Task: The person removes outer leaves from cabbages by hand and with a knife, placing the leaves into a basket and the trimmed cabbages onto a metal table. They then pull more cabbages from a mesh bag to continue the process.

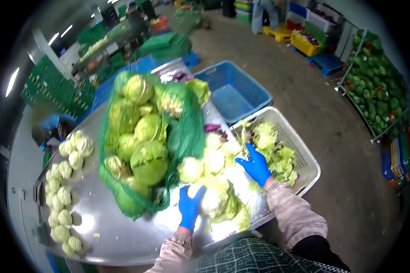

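My left hand (190, 205), in a blue glove, rests with thumb and fingers apart against the left side of a pale cabbage (214, 196) that has loose outer leaves. My right hand (256, 166), also gloved in blue, is closed round the handle of a knife (239, 138) over the inner edge of the white crate. Several pale trimmed cabbages (190, 169) lie just beyond my left hand. A green net bag (191, 132), full of cabbages, lies open on the steel table (105, 227).
The white crate (308, 159) at the right holds loose leaves. Behind it stands a blue bin (237, 93). Small cabbages (64, 195) line the table's left edge. A person (265, 13) stands far back near stacked crates. A rack of netted produce (373, 82) is at far right.
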Motion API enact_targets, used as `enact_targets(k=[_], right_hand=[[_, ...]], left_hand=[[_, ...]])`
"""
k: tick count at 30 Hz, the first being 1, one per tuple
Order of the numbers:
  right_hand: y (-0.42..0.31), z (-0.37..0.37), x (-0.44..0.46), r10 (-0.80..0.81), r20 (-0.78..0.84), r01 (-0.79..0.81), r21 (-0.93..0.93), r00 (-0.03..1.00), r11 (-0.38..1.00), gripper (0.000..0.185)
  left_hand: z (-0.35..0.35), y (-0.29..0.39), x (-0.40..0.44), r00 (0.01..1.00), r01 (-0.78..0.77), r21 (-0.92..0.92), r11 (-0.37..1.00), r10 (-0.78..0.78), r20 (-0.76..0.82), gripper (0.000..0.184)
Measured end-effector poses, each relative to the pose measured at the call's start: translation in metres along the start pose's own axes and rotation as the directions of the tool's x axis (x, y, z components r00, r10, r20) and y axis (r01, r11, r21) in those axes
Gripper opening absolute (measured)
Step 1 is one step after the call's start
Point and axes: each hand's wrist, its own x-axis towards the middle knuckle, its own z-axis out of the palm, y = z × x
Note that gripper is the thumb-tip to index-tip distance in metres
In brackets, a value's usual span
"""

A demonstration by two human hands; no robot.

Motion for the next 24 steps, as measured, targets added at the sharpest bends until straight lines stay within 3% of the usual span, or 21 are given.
enact_targets(k=[2,3,5,8,9,11,12,14,15,16,19,20,21,22,23,24], right_hand=[[-0.057,0.0,-0.044,0.119,0.275,-0.096,-0.095,0.954,0.991,0.102],[-0.083,0.009,-0.066,0.226,0.409,-0.089,-0.328,0.884,0.941,0.107],[-0.062,0.04,-0.1,-0.183,0.163,0.201,-0.1,0.969,0.974,0.096],[-0.033,0.049,-0.09,-0.128,0.174,0.096,0.183,0.976,0.978,0.076],[-0.024,0.047,-0.082,-0.027,0.254,-0.069,0.36,0.967,0.931,0.061],[-0.015,0.033,-0.051,0.067,0.356,-0.264,0.539,0.932,0.8,0.063],[-0.023,0.027,-0.045,0.069,0.378,-0.261,0.486,0.923,0.834,0.067],[-0.042,0.029,-0.044,-0.087,0.394,-0.011,0.24,0.915,0.971,0.07],[-0.053,0.03,-0.046,-0.156,0.419,0.122,0.108,0.894,0.987,0.071],[-0.072,0.024,-0.048,-0.207,0.395,0.248,-0.053,0.895,0.967,0.064],[-0.01,0.043,-0.032,0.005,0.403,-0.053,0.107,0.915,0.993,0.062],[-0.006,0.041,-0.024,-0.099,0.348,0.042,0.168,0.932,0.985,0.05],[0.019,0.049,-0.012,0.084,0.347,-0.19,0.283,0.934,0.94,0.034],[0.033,0.041,0.011,0.027,0.292,-0.063,0.114,0.956,0.991,0.023],[0.028,0.023,0.032,0.08,0.193,-0.06,-0.11,0.978,0.992,0.032],[0.017,0.008,0.042,0.043,0.142,-0.009,-0.227,0.989,0.974,0.038]], left_hand=[[0.002,0.007,0.001,0.997,0.077,-0.074,0.994,-0.077,-0.001,0.063],[0.003,0.01,0.002,0.996,0.082,-0.075,0.994,-0.084,-0.016,0.062],[0.004,0.004,0.007,0.994,0.112,-0.135,0.984,-0.112,0.006,0.059],[-0.004,0.022,0.006,0.985,0.175,-0.281,0.944,-0.162,0.066,0.051],[-0.006,0.012,0.008,0.981,0.192,-0.316,0.929,-0.177,0.076,0.05],[-0.007,-0.004,0.021,0.979,0.204,-0.4,0.893,-0.18,0.098,0.048],[-0.007,-0.005,0.019,0.976,0.216,-0.376,0.901,-0.191,0.102,0.048],[-0.003,0.001,0.007,0.99,0.133,-0.375,0.917,-0.106,0.091,0.05],[-0.001,0.006,0.002,0.998,0.058,-0.355,0.933,-0.041,0.054,0.05],[-0.001,0.007,0.001,0.996,0.083,-0.349,0.934,-0.065,0.063,0.052],[-0.003,-0.01,0.008,0.995,0.083,-0.303,0.949,-0.061,0.084,0.054],[-0.004,-0.012,0.008,0.992,0.112,-0.311,0.944,-0.085,0.098,0.055],[-0.006,-0.008,0.004,0.992,0.078,-0.288,0.954,-0.047,0.114,0.057],[-0.008,0.002,-0.002,0.991,0.042,-0.266,0.963,-0.006,0.133,0.059],[-0.007,0.009,-0.004,0.988,0.001,-0.246,0.969,0.038,0.153,0.061],[-0.004,0.005,-0.008,0.988,-0.111,-0.115,0.987,0.122,0.096,0.071]])
